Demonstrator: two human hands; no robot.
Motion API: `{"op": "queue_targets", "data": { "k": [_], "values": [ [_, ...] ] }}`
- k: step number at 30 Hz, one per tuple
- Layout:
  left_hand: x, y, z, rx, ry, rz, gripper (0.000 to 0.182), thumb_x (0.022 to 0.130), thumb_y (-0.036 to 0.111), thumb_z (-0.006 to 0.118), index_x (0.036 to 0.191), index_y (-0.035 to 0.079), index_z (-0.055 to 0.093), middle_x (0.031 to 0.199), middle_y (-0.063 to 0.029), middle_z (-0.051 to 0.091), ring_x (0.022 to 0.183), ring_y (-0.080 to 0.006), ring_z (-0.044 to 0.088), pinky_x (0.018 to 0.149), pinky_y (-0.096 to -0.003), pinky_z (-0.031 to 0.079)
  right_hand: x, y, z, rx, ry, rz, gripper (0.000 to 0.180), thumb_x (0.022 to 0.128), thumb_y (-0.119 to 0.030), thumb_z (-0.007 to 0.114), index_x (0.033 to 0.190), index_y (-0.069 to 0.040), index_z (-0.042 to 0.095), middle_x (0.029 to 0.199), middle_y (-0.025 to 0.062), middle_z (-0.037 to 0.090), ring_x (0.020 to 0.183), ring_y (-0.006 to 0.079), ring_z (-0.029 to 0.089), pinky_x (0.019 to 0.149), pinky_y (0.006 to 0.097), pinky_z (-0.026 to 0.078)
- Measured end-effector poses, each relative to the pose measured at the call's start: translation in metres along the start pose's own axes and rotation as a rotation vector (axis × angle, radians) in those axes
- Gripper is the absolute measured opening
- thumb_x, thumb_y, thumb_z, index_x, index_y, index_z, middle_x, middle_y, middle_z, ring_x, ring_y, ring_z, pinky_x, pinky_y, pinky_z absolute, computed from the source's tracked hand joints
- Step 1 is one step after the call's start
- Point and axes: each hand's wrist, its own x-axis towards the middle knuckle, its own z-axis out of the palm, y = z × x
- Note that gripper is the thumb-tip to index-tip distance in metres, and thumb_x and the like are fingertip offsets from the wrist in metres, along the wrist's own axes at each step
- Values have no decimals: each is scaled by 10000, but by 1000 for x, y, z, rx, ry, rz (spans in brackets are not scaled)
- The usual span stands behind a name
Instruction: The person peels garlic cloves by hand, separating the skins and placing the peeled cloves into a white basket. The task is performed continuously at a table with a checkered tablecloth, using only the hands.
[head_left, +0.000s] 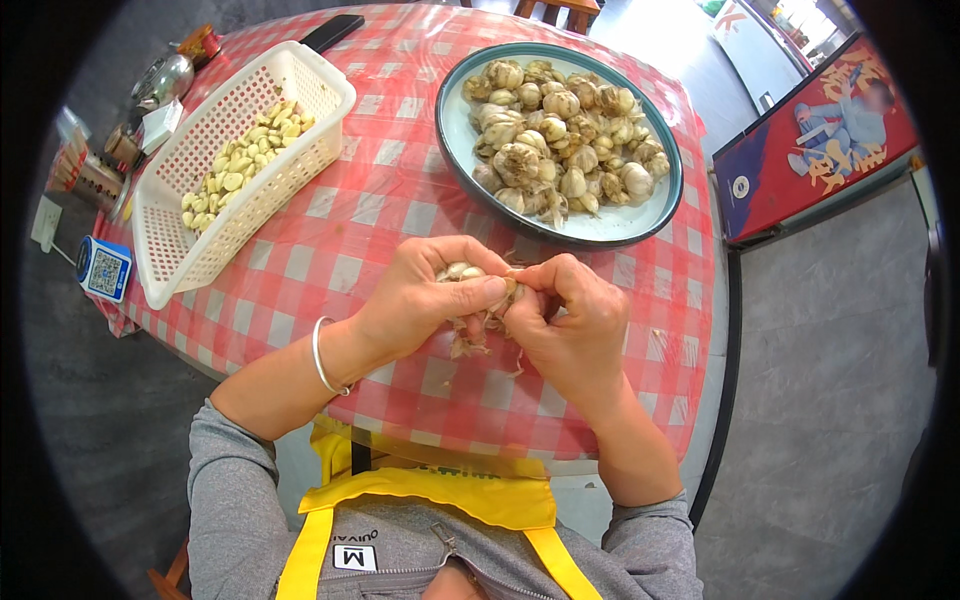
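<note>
My left hand (427, 289) and my right hand (574, 322) meet over the near part of the table. Between their thumbs and forefingers is a garlic clove (511, 288), pinched from both sides. Peeled cloves (466, 272) also show behind my left thumb, against the palm. Papery garlic skins (472, 341) lie beneath the two hands, partly hidden by them. Beyond my right hand stands a wide enamel basin (459, 161) with a dark rim, piled with whole garlic bulbs (559, 127). To the left, a white plastic basket (300, 169) holds many peeled garlic cloves (244, 161).
A red checked tablecloth under clear plastic (390, 165) covers the table. A black phone (334, 31) lies behind the basket. Along the left edge are a metal kettle (166, 79), a chopstick holder (97, 180) and a stand with a printed code (105, 268). A poster panel (817, 135) stands right.
</note>
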Motion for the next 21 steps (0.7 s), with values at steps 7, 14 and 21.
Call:
{"op": "queue_targets", "data": {
  "k": [7,14,21],
  "values": [
    [0,-2,4,295,31,243,196,836,79,683,1010,1,636,820,-32,650,660,-72,620,545,-225,517,-2,0,6,41,36,71,94,732,27,611,804,-17,570,600,89,549,489,179,554,463,297,443],
    [-2,1,8,258,65,157,198,834,53,658,1023,5,626,832,-26,648,638,-66,615,533,-215,514,-3,0,3,99,-49,185,39,816,31,548,838,0,556,626,8,554,535,50,523,477,208,416],
    [-2,0,8,151,7,184,186,860,45,629,1043,20,610,791,-30,642,588,-62,599,479,-204,483,-2,-3,1,470,-98,534,34,846,-40,532,852,-7,538,593,8,498,526,57,453,477,248,387]
  ]
}}
